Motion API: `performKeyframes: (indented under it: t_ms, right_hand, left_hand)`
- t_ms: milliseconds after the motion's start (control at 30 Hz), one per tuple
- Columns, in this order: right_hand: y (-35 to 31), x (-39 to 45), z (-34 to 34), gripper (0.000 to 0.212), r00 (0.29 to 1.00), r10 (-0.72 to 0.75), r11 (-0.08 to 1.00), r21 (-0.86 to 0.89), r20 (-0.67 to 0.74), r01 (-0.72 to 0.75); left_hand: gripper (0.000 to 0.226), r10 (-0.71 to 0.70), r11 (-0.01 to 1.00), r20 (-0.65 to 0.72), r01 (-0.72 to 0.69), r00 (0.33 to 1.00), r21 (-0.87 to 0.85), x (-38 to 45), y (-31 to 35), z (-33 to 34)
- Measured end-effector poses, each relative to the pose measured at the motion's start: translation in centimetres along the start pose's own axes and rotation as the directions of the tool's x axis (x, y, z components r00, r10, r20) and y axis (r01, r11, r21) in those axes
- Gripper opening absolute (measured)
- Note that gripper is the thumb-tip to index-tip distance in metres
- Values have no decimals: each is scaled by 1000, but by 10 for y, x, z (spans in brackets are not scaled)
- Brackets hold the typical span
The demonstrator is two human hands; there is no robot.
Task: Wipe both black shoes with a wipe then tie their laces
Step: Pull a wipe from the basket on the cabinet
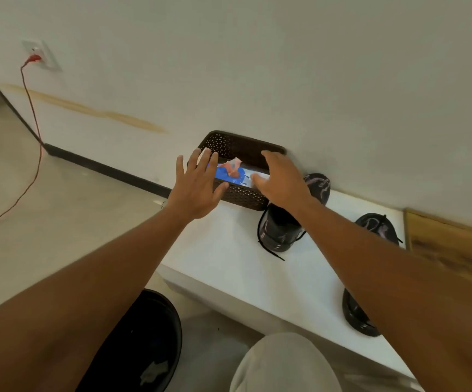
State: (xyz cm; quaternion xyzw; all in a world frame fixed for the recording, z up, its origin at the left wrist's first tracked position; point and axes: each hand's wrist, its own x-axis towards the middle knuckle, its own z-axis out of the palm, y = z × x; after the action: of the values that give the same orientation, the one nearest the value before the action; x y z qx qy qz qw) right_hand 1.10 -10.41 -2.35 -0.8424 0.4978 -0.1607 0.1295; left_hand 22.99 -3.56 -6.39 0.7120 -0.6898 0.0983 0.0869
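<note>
Two black shoes stand on a white bench. The nearer-left shoe has loose laces trailing onto the bench; the right shoe is partly hidden behind my right forearm. A dark perforated basket at the bench's far left holds a blue-and-white wipes pack. My left hand hovers with fingers spread over the basket's left rim. Over the basket's right side my right hand reaches with relaxed fingers above the pack. Neither hand holds anything.
A white wall rises directly behind the bench. A red cable runs from a wall socket down across the floor at left. A black round bin sits on the floor below the bench. A wooden panel lies at right.
</note>
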Motion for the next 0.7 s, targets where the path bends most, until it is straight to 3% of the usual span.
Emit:
performKeyframes:
  t_ms: [233, 433, 700]
  right_hand:
    - [-19, 79, 14, 29, 989, 147, 975, 168, 3, -145]
    - [-24, 123, 48, 39, 961, 247, 951, 157, 126, -265]
    - [-26, 131, 78, 22, 919, 317, 916, 175, 233, -360]
  left_hand:
    - [46, 73, 997, -44, -73, 996, 3, 26, -22, 3]
    - [52, 112, 991, 55, -116, 992, 65, 42, -29, 8]
    - [40, 142, 985, 253, -163, 957, 64, 58, -13, 4]
